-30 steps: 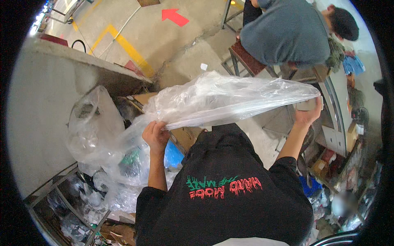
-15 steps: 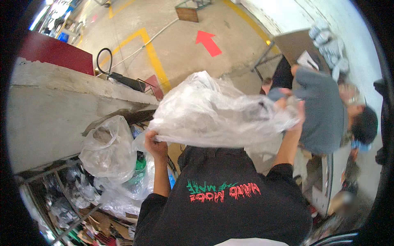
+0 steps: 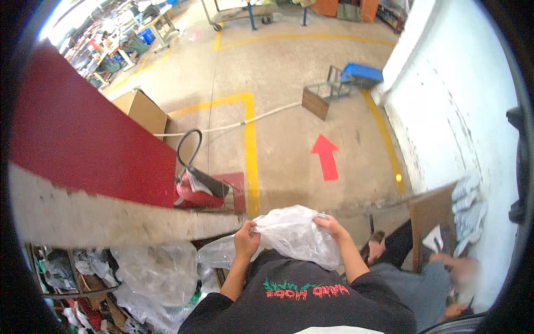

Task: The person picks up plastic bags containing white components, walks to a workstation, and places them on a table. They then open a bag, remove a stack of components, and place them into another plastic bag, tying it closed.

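A large clear plastic bag (image 3: 297,235) hangs crumpled between my two hands, in front of my black shirt. On its left side, my left hand (image 3: 246,240) grips the gathered film in closed fingers. My right hand (image 3: 329,227) pinches the bag's upper right edge. The lower part of the bag drapes against my shirt on the right. Beside my left forearm lies a heap of more clear plastic bags (image 3: 158,273), with some green showing through.
A low wall (image 3: 111,217) with a red panel (image 3: 83,139) runs along the left. A fire extinguisher (image 3: 200,192) stands beyond it. To my right sits another person (image 3: 406,284) near a brown board (image 3: 431,214). Further off are a small cart (image 3: 328,92) and a blue crate (image 3: 361,73).
My hands have come closer together, so the bag, stretched wide before, is now bunched between them. The view has tilted up, showing more floor ahead.
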Tool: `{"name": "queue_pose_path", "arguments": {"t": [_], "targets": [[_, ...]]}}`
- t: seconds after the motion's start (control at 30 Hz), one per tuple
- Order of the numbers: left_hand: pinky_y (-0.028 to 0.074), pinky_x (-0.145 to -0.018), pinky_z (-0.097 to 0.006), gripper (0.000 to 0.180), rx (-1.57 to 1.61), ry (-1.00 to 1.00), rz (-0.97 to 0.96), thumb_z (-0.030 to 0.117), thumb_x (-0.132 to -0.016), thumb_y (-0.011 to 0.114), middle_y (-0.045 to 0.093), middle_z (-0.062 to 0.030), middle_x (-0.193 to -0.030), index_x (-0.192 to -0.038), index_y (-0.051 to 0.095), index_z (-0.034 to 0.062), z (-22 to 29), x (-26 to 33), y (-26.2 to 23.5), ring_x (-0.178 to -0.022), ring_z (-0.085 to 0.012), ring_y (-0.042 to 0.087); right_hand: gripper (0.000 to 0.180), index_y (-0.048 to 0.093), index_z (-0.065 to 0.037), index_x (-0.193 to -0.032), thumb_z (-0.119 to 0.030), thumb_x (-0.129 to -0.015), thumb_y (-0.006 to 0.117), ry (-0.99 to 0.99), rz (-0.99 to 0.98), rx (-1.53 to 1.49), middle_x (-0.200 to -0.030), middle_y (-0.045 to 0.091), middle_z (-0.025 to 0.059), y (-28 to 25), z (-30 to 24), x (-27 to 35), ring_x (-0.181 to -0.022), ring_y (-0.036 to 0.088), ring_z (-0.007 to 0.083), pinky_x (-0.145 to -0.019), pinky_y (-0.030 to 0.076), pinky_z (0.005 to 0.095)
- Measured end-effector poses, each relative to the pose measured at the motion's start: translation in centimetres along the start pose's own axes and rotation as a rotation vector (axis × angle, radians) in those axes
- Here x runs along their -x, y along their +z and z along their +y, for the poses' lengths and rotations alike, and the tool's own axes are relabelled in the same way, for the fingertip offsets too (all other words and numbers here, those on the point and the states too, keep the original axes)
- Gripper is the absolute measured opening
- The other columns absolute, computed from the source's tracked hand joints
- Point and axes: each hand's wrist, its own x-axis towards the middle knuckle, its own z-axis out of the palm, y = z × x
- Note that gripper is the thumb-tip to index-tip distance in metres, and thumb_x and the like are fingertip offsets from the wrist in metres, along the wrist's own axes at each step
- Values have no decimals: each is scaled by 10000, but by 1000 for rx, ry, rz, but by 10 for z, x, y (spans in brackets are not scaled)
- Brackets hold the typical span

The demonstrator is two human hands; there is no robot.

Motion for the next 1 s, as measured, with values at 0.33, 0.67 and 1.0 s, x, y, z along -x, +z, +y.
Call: {"name": "queue_pose_path", "arguments": {"t": [0.33, 0.67, 1.0], "targets": [[497, -603, -415, 381, 188, 12, 34, 208, -943, 683, 627, -82, -650, -1301, 564, 156, 68, -286, 6, -602, -275, 646, 471, 675, 67, -1219, -301, -926, 649, 211, 683, -89, -1079, 722, 134, -130, -39, -178, -954, 692, 247, -840, 533, 395], [511, -956, -512, 556, -138, -485, 30, 508, -995, 560, 685, -313, -1174, -1305, 555, 47, -20, -597, 46, -1117, -475, 657, 624, 634, 19, -1326, -465, -932, 615, 913, 534, 239, -1246, 700, 213, -221, -33, -399, -1168, 659, 333, -967, 518, 451], [504, -948, -467, 573, 425, -1175, 84, 398, -979, 521, 702, -217, -1167, -1250, 655, -88, -126, -785, 91, -1084, -334, 663, 471, 708, -9, -1163, -320, -812, 662, -35, 377, 943, -1114, 705, 298, -217, -552, -897, -1097, 678, 433, -936, 539, 471]]}}
